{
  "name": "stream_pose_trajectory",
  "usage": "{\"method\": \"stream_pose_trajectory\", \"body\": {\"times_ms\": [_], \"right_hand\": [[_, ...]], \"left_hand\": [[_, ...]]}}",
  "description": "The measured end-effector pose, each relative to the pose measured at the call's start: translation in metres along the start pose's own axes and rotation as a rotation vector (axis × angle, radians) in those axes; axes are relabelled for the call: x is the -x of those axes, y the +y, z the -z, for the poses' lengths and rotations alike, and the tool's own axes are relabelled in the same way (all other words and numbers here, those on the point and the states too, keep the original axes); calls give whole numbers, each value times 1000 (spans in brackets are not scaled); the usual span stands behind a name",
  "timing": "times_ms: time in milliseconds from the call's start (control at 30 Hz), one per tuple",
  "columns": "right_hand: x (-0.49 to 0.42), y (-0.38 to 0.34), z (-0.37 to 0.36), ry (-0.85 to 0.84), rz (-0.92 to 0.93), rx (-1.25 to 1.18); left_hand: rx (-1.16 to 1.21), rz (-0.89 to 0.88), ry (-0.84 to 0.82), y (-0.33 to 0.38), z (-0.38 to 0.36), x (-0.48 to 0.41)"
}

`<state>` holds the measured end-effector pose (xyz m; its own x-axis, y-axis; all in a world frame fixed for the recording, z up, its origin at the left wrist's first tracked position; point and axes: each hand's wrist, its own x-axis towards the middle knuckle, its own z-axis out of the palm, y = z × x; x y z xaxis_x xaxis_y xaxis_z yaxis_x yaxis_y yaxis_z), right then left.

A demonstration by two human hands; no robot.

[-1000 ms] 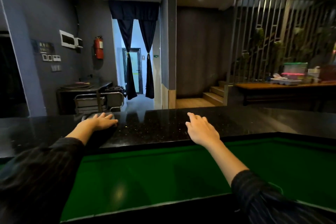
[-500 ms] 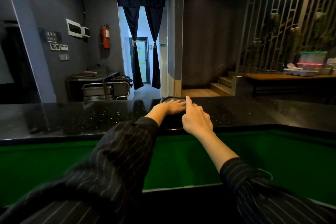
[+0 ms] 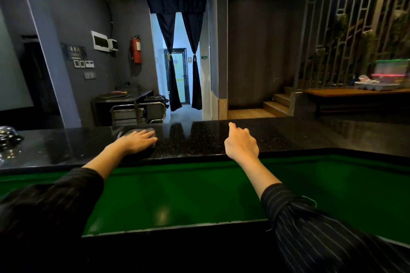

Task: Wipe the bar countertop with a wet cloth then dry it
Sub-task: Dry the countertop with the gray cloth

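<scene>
The black speckled desk (image 3: 288, 137) runs across the middle of the frame, and its far edge drops straight off toward the room beyond. A wipe pushed too far forward could therefore carry the cloth over that lip and out of reach. Below it, filling the lower half of the frame, lies a green lower surface (image 3: 188, 195). Water squeezed from a wet cloth could run off the near edge onto it and leave a second area to dry. The left hand (image 3: 138, 142), left of centre, lies flat with straight fingers pressing on the grey cloth (image 3: 133, 132), which sits bunched on the desk near its far edge. Because it is bunched, it probably covers only a narrow strip and may leave streaks or missed bands. The right hand (image 3: 240, 144), right of centre and well apart from the left, holds nothing. Its index finger stretches forward onto the desk and the other fingers are loosely bent, so bare skin on the glossy top may leave smears on ground already wiped. At the far left edge sits a small shiny metal object (image 3: 6, 134), which a long leftward sweep could knock.
</scene>
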<state>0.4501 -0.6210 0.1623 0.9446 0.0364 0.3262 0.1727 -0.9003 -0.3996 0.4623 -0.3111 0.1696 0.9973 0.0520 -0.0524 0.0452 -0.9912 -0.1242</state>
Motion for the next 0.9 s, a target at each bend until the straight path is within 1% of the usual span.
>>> {"method": "stream_pose_trajectory", "body": {"times_ms": [67,200,300,400,467,533,567,633,700,767,833,900], "right_hand": [[1,-1,1,7,2,19],[5,-2,5,7,-22,30],[7,-3,6,4,-15,21],[9,-3,8,-16,-18,6],[10,-4,10,-46,-19,-7],[9,-3,11,-88,-25,-55],[8,-2,13,-110,-31,-97],[9,-2,15,-153,-40,-230],[18,-13,16,-190,45,-329],[30,-36,13,-214,186,-352],[44,-69,8,-267,315,-382],[57,-108,-1,-367,390,-444]], "left_hand": [[3,-43,-6,31,7,5],[174,-119,39,106,17,22],[184,-192,30,147,22,41],[136,-284,48,157,22,56],[105,-355,59,155,20,66],[127,-426,90,149,17,77],[177,-453,111,143,16,83],[354,-472,186,124,13,93],[555,-453,320,98,9,104],[727,-399,451,67,4,116],[862,-349,540,32,0,128],[1016,-265,596,-7,-2,138]]}}
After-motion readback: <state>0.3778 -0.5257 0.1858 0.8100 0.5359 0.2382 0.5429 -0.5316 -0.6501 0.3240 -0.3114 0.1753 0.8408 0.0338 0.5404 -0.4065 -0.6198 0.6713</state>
